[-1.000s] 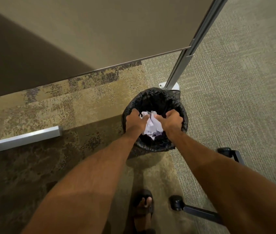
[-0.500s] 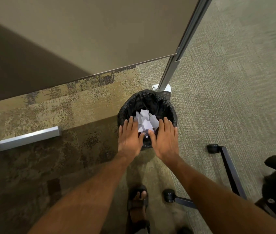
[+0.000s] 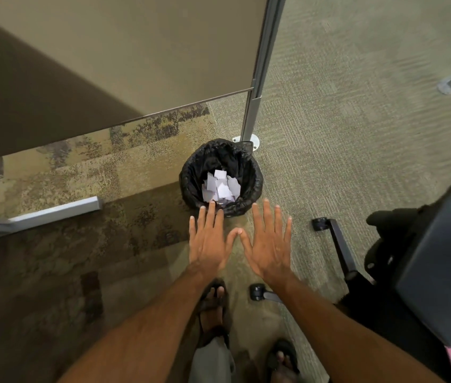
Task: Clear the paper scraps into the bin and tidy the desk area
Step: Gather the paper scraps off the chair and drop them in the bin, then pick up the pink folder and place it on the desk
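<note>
A small round bin (image 3: pixel 191 178) lined with a black bag stands on the carpet beside a grey partition post. Several white paper scraps (image 3: pixel 220 186) lie inside it. My left hand (image 3: pixel 209 241) hovers just in front of the bin with fingers spread and nothing in it; its fingertips overlap the bin's near rim. My right hand (image 3: pixel 269 244) is beside it, flat and open too, a little right of the bin. The two thumbs almost touch.
A beige partition panel (image 3: pixel 136 51) and its post (image 3: pixel 257 87) stand behind the bin. A black office chair (image 3: pixel 425 252) with wheeled legs (image 3: pixel 337 244) is close on the right. A grey desk foot (image 3: pixel 53 211) lies at left. My sandalled feet (image 3: pixel 213 305) are below.
Both hands held crumpled scraps over the bin, then opened and let them fall in. The hands have drawn back toward me and sit higher, clear of the bin.
</note>
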### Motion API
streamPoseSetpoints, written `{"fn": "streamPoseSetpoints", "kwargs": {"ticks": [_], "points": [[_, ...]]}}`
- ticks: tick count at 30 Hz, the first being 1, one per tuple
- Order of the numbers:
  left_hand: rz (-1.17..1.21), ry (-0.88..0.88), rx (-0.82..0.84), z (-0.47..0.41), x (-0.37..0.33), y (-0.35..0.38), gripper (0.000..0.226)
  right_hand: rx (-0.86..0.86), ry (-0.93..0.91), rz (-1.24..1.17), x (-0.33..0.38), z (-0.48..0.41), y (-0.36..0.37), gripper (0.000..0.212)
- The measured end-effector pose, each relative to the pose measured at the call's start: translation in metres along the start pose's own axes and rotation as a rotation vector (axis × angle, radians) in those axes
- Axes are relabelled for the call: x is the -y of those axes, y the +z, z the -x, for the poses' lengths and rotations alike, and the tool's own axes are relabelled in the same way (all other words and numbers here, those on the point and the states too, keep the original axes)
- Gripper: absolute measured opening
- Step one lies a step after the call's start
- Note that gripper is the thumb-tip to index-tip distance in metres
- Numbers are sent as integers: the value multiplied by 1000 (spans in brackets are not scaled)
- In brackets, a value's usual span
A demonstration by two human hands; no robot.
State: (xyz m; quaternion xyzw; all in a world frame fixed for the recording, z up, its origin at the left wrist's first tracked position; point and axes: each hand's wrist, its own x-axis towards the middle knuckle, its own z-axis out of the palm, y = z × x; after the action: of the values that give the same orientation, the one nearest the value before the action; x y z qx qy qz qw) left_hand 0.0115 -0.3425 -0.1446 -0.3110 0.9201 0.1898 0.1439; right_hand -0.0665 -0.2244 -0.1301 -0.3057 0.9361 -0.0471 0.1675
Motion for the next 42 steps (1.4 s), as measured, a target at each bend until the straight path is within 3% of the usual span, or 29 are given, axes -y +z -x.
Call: {"fn": "streamPoseSetpoints", "kwargs": {"ticks": [13,23,42], "points": [[-23,-2,-21,129,-68,-10,68,111,-51,48,-53,145,-37,66],[-51,61,27,204,-125,-5,73,108,31,48,-111,234,-62,60],[-106,311,75,283,-306,56,73,12,443,12,-333,317,-110,61]]}}
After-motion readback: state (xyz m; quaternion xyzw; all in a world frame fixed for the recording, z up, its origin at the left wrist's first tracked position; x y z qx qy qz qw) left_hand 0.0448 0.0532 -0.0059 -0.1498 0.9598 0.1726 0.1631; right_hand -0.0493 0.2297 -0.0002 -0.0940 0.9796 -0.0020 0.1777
